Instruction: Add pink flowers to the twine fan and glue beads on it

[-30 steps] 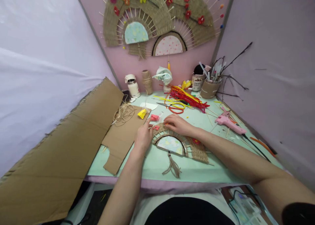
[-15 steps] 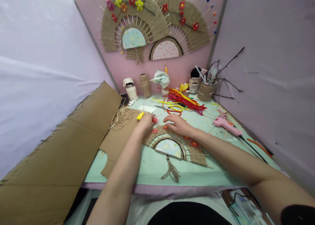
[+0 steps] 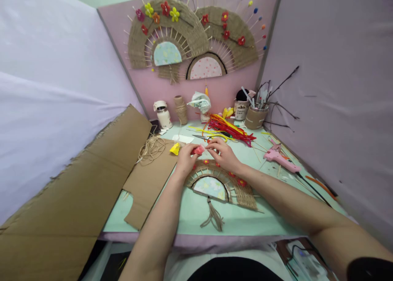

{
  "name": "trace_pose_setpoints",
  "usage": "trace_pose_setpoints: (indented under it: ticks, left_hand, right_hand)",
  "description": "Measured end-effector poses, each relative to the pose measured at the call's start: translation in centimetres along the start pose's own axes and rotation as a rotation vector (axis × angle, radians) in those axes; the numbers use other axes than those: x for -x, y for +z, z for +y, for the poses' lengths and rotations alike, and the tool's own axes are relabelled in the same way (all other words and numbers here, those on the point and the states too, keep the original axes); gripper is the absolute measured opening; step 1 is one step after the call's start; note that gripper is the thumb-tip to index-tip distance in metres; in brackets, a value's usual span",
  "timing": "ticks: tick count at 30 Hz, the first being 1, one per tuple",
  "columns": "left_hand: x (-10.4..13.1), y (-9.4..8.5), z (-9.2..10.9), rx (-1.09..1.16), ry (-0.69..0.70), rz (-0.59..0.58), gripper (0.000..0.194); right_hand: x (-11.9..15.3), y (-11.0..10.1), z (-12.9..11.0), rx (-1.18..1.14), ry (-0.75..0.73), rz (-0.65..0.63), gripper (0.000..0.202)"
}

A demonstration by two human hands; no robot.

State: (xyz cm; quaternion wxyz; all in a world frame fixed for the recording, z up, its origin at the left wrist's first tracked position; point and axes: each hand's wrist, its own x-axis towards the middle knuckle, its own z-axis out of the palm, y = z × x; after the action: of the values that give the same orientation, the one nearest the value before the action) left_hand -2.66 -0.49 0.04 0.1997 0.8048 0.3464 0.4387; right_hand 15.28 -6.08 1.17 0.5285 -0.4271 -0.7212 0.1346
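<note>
Above the top edge of a woven twine fan (image 3: 250,197), my left hand (image 3: 186,160) is closed on a small pink-red packet (image 3: 199,150). My right hand (image 3: 224,155) is at the packet's clear end, its thumb and fingertips pinched together there. The fan lies flat on the green tabletop, with red flowers along its band, a pale half-round centre (image 3: 210,186) and a twine tassel (image 3: 212,217) pointing at me. Just left of my left hand lies a yellow piece (image 3: 175,149) on the cardboard.
Scissors (image 3: 201,137) and a pile of red and yellow strips (image 3: 231,129) lie beyond my hands. A pink glue gun (image 3: 281,160) is on the right. Large cardboard (image 3: 80,182) leans at left, beside tangled twine (image 3: 152,150). Jars and a twine spool (image 3: 180,109) stand behind.
My left hand has shifted slightly right and raised the packet into clearer view. My right hand has closed in on the packet's end. The yellow piece is now apart from my left hand.
</note>
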Motion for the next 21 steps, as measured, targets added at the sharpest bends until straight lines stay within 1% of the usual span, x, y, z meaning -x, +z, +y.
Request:
trace_pose_setpoints:
  ticks: [5,8,11,14,17,21]
  left_hand:
    - [-0.1,0.1,0.4,-0.090,0.062,-0.050,0.017]
    - [-0.1,0.0,0.7,-0.108,0.072,-0.059,0.015]
    - [0.0,0.0,0.8,-0.088,0.046,-0.065,0.014]
    - [0.1,0.1,1.0,-0.044,0.008,-0.081,0.014]
    - [0.3,0.1,1.6,-0.055,-0.027,-0.085,0.012]
    - [0.4,0.1,2.1,-0.014,-0.087,0.000,0.011]
  right_hand:
    - [-0.1,0.1,0.4,-0.047,-0.023,-0.069,0.024]
    - [-0.2,0.2,1.0,-0.027,0.000,-0.062,0.018]
    - [-0.2,0.3,1.6,-0.033,-0.001,-0.059,0.010]
    - [-0.2,0.3,1.8,-0.072,-0.016,-0.065,0.010]
    - [-0.3,0.2,1.7,-0.087,0.011,-0.080,0.012]
    - [-0.5,0.0,1.7,-0.052,0.079,-0.079,0.013]
